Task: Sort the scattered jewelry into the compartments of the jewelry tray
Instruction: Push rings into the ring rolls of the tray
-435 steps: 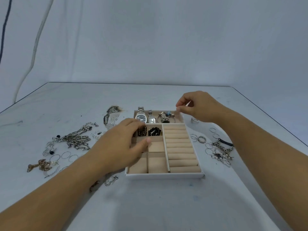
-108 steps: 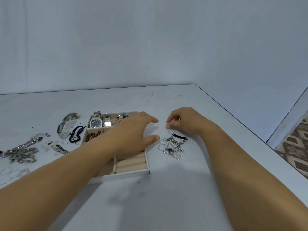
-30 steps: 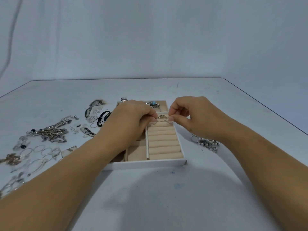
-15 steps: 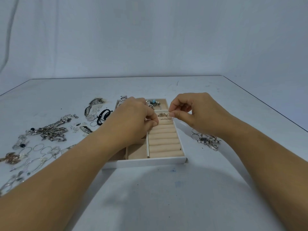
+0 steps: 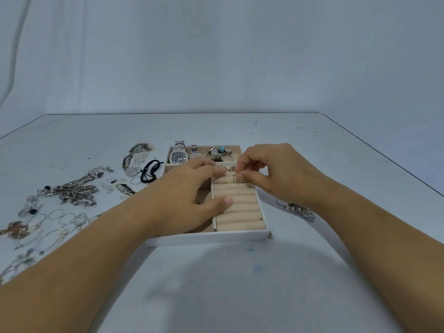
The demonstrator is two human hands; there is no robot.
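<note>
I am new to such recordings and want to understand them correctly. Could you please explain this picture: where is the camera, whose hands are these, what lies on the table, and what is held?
There is no machine here: a person works with two bare hands. The one camera sits on the person's head and looks forward and down, so both arms enter from below. On the pale table stands a white jewelry tray. Its far compartment holds a watch; its right side has beige ring rolls. The left hand rests open on the tray. The right hand pinches a thin ring between its fingers over the far rolls. Loose jewelry lies beside the tray: chains and wire hoops to the left, a black cord bracelet nearer, a beaded piece to the right.
</note>
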